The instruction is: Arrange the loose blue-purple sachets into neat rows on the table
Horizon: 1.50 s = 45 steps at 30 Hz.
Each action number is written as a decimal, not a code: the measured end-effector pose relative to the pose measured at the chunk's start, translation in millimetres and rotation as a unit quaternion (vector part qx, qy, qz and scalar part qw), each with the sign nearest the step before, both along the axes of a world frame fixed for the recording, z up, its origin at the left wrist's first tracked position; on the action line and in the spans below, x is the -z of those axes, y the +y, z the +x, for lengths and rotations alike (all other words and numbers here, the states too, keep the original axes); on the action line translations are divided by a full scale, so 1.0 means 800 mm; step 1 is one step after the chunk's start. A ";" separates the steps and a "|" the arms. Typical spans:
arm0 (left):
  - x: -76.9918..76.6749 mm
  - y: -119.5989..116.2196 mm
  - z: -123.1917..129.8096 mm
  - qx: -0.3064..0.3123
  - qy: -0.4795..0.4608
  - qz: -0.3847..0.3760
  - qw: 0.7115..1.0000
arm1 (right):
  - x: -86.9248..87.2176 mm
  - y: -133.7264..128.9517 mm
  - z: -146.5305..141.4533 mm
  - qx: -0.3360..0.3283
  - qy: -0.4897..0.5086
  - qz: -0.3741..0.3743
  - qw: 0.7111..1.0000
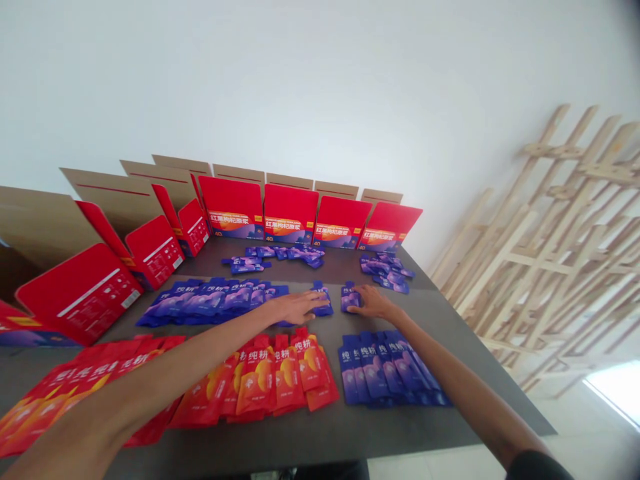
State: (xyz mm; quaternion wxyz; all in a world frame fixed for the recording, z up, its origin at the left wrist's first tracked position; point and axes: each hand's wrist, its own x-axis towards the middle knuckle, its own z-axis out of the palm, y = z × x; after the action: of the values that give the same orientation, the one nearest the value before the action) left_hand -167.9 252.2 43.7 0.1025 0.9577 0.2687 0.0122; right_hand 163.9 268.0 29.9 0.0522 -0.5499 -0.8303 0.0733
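Note:
My left hand (299, 308) reaches over the middle of the table, fingers stretched out and lying on a purple-blue pouch (323, 309). Just right of it, another purple-blue pouch (349, 298) lies flat, with the thumb and fingers of my right hand (374, 303) around its right edge. A row of overlapping blue pouches (200, 298) extends left from my left hand. Below my right hand is a fanned stack of blue pouches (385, 367). Red pouches (257, 380) lie under and beside my left forearm, which partly hides them.
Open red cartons (235, 207) line the back of the dark table (320, 440). More red cartons (85, 293) stand along the left side. Loose blue pouches (300, 253) lie before the back row, with another pile (387, 270) at right. Wooden frames (545, 267) lean against the wall.

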 end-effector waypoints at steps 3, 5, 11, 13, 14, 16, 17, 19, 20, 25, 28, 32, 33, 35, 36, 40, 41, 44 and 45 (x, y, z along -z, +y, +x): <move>0.004 0.000 0.007 -0.004 0.006 0.001 1.000 | -0.007 0.001 -0.008 -0.052 0.000 -0.030 0.998; 0.007 -0.003 0.007 -0.006 0.003 0.003 1.000 | -0.014 -0.002 -0.014 -0.079 -0.017 -0.035 0.996; 0.014 -0.011 0.003 -0.001 -0.022 0.019 1.000 | -0.028 -0.017 -0.027 -0.107 -0.073 -0.033 0.991; 0.011 -0.011 0.004 0.001 -0.022 0.017 1.000 | -0.030 -0.018 -0.032 -0.119 -0.075 -0.030 0.990; 0.009 -0.011 0.005 0.003 -0.019 0.014 1.000 | -0.030 -0.019 -0.035 -0.124 -0.075 -0.028 0.989; 0.002 -0.011 0.005 0.007 -0.009 0.008 1.000 | -0.030 -0.021 -0.044 -0.134 -0.074 -0.023 0.988; -0.002 -0.011 0.005 0.010 -0.005 0.006 1.000 | -0.030 -0.023 -0.048 -0.142 -0.073 -0.021 0.987; -0.009 -0.012 0.004 0.014 -0.001 0.003 1.000 | -0.028 -0.029 -0.059 -0.159 -0.071 -0.016 0.985; -0.013 -0.012 0.003 0.013 0.000 0.003 1.000 | -0.027 -0.032 -0.064 -0.165 -0.070 -0.014 0.984; -0.018 -0.015 0.002 -0.018 0.002 0.013 1.000 | -0.029 -0.035 -0.074 -0.146 -0.058 -0.007 0.988; -0.014 -0.012 0.009 -0.018 0.004 0.024 1.000 | -0.038 -0.015 -0.048 -0.064 -0.024 0.019 0.997; -0.002 -0.006 0.022 0.040 -0.006 0.033 0.999 | -0.044 0.024 0.024 0.183 -0.029 0.069 0.980; 0.002 -0.005 0.025 0.048 -0.008 0.031 0.998 | -0.043 0.031 0.043 0.229 -0.039 0.072 0.970; 0.007 -0.005 0.029 0.046 -0.008 0.026 0.999 | -0.037 0.043 0.076 0.272 -0.057 0.062 0.959; 0.009 -0.005 0.030 0.041 -0.008 0.023 0.999 | -0.033 0.047 0.089 0.273 -0.063 0.050 0.959; 0.012 -0.008 0.031 0.031 -0.011 0.005 0.999 | -0.023 0.054 0.114 0.250 -0.061 0.011 0.966; 0.012 -0.008 0.030 0.030 -0.009 -0.002 1.000 | -0.023 0.054 0.114 0.250 -0.060 0.011 0.966; 0.012 -0.008 0.026 0.033 -0.010 -0.016 0.999 | -0.028 0.051 0.108 0.245 -0.077 0.018 0.966; 0.013 -0.007 0.024 0.033 -0.015 -0.017 0.999 | -0.031 0.048 0.103 0.240 -0.088 0.017 0.967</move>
State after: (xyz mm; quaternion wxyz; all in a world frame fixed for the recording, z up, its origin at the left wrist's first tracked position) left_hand -148.8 246.3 33.1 0.1229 0.9640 0.2351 0.0189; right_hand 246.5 306.4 54.8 0.0041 -0.7364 -0.6765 -0.0040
